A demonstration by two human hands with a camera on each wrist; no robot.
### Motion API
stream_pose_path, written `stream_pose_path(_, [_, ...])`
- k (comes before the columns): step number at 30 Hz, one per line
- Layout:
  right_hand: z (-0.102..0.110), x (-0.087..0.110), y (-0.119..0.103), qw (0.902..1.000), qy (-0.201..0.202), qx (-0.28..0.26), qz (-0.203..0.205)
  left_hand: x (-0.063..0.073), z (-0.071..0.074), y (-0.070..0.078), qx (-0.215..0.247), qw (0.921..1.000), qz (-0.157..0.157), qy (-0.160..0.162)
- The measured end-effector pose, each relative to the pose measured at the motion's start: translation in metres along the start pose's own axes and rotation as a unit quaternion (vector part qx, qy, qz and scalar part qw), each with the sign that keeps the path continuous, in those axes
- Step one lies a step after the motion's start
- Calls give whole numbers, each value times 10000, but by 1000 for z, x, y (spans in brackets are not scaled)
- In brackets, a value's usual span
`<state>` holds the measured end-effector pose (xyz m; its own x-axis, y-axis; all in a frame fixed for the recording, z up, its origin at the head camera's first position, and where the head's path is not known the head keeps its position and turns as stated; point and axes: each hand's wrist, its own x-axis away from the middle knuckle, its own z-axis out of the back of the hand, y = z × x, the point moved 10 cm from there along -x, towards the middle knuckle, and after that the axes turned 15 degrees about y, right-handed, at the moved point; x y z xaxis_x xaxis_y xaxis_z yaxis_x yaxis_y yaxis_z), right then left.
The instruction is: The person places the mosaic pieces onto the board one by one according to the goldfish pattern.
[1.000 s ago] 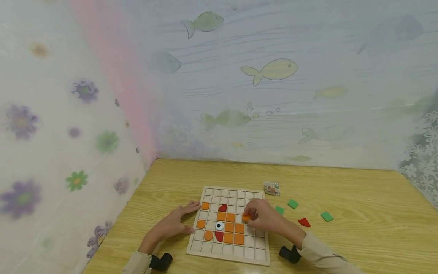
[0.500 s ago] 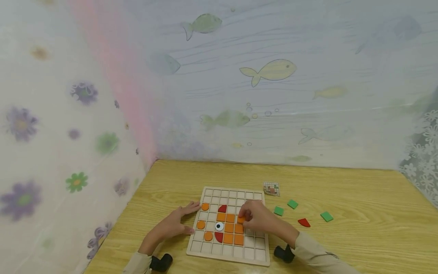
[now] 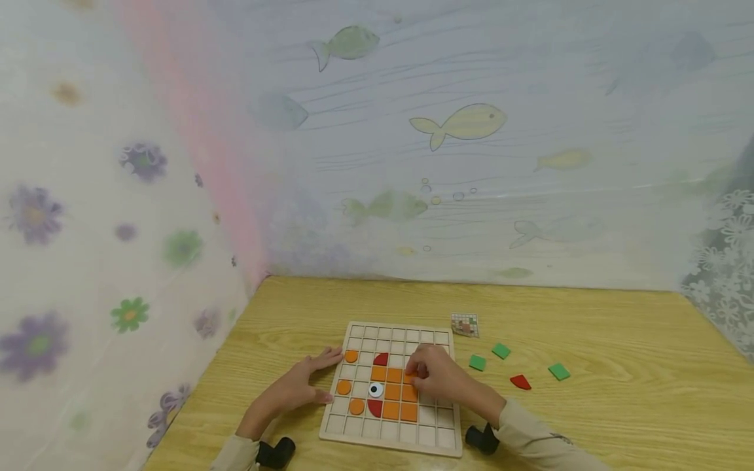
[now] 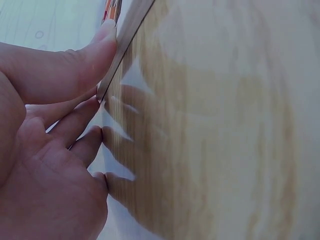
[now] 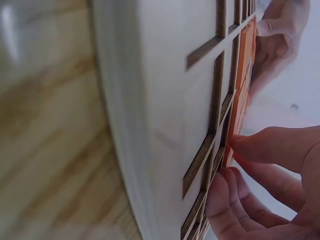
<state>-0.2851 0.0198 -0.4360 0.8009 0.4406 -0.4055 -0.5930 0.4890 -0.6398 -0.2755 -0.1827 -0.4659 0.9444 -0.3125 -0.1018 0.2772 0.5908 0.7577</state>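
Note:
A wooden grid board (image 3: 391, 429) lies on the table, with orange square tiles (image 3: 391, 410), red quarter-round tiles (image 3: 381, 359), orange discs (image 3: 344, 387) and a round eye tile (image 3: 376, 390) in its cells. My right hand (image 3: 440, 374) pinches an orange square tile (image 3: 409, 378) between thumb and index finger, at the cell right of the top orange pair. In the right wrist view the fingertips are right at the grid. My left hand (image 3: 291, 387) rests at the board's left edge, fingers spread. The left wrist view shows its thumb (image 4: 85, 70) against the board's side and the other fingertips on the tabletop.
Green square tiles (image 3: 501, 351) and a red quarter-round tile (image 3: 521, 382) lie loose on the table right of the board. A small pattern card (image 3: 465, 324) lies by the board's back right corner. Patterned curtains (image 3: 353, 248) stand behind and to the left.
My right hand has moved left with the orange square tile and brought it down to the cell beside the top orange pair. The left hand stays at the board's edge.

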Motion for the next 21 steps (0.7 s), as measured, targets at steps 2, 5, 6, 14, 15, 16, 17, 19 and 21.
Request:
stream_pose_path(2, [1, 1, 0, 10000, 33, 22, -14, 0, -1, 1, 18, 10000, 9, -18])
stream_pose_path(5, [2, 2, 1, 10000, 45, 16, -31, -1, -2, 1, 34, 10000, 19, -28])
stream_pose_path(6, [2, 3, 1, 10000, 48, 3, -36, -1, -2, 1, 32, 10000, 25, -28])
stream_pose_path(14, [17, 11, 6, 9997, 186, -160, 8, 1, 0, -3, 72, 10000, 45, -14])
stream_pose_path(15, [20, 13, 7, 9996, 185, -210, 8, 1, 0, -2, 84, 10000, 48, -15])
stream_pose_path(16, [24, 14, 8, 9995, 175, -252, 6, 1, 1, -1, 111, 9999, 29, -14])
stream_pose_path(17, [27, 15, 8, 9995, 177, -259, 21, 1, 1, 0, 110, 9999, 17, -16])
stream_pose_path(19, [34, 18, 11, 9997, 94, -218, -69, 1, 2, 1, 146, 9999, 24, -6])
stream_pose_path(21, [40, 21, 15, 9998, 29, -116, -151, 1, 2, 2, 165, 9999, 45, 10])
